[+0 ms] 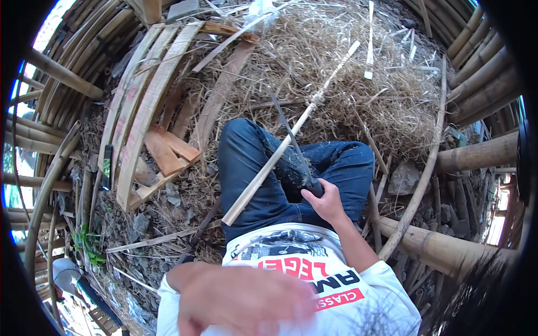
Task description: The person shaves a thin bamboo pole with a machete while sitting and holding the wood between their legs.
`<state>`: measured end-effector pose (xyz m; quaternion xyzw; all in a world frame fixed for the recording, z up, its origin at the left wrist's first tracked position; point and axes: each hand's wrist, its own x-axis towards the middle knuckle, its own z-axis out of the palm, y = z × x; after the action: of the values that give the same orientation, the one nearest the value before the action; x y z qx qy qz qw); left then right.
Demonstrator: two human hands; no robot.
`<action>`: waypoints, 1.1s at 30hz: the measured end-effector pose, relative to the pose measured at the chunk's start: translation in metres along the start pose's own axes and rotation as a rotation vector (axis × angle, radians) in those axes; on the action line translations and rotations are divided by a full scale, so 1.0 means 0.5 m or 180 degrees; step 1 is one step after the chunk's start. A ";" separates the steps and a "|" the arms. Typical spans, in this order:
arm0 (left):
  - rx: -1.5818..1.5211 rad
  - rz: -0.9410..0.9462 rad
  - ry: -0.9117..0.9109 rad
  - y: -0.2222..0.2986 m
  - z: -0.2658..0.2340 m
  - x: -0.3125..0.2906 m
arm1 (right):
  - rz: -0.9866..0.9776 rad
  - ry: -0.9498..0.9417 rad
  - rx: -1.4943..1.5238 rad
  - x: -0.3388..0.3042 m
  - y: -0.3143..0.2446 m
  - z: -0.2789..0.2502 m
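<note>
My right hand [326, 203] is closed round the dark handle of a long knife [291, 129]. Its narrow blade points away from me, between my knees, crossing a split bamboo strip [280, 150]. This pale strip lies slantwise over my lap, its near end by my left thigh and its knotted far part over the shavings. Close to the camera, my left hand [246, 302] is raised before my chest. Motion smears its fingers, and I cannot see anything held in it.
Curly bamboo shavings [347, 106] cover the ground ahead. A slatted wooden pallet [148, 95] leans at the left, near a phone-like dark object [107, 165]. Bamboo poles [431, 246] rise on both sides. A dark, long tool [202, 231] lies by my left hip; a rock [404, 178] sits right.
</note>
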<state>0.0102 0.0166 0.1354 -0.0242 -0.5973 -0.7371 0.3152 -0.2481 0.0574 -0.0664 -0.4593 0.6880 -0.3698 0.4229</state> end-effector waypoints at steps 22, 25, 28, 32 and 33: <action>-0.0230 -0.0018 -0.0742 -0.048 0.023 0.079 | 0.0593 0.0101 0.0525 0.041 0.073 -0.013; -0.0317 -0.0026 -0.0792 -0.052 0.038 0.081 | 0.0767 0.0112 0.0614 0.031 0.061 -0.021; -0.0299 0.0009 -0.0835 -0.052 0.027 0.091 | 0.0849 0.0070 0.0638 0.033 0.055 -0.026; -0.0164 -0.0072 -0.0681 -0.043 -0.006 0.085 | 0.0755 -0.0011 0.0736 0.049 0.071 -0.014; -0.0139 -0.0062 -0.0660 -0.043 -0.004 0.083 | 0.0677 -0.0040 0.0769 0.052 0.067 -0.011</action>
<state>-0.0328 -0.0015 0.1333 -0.1015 -0.6107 -0.7465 0.2440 -0.2697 0.0436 -0.1009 -0.3319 0.6807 -0.4001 0.5161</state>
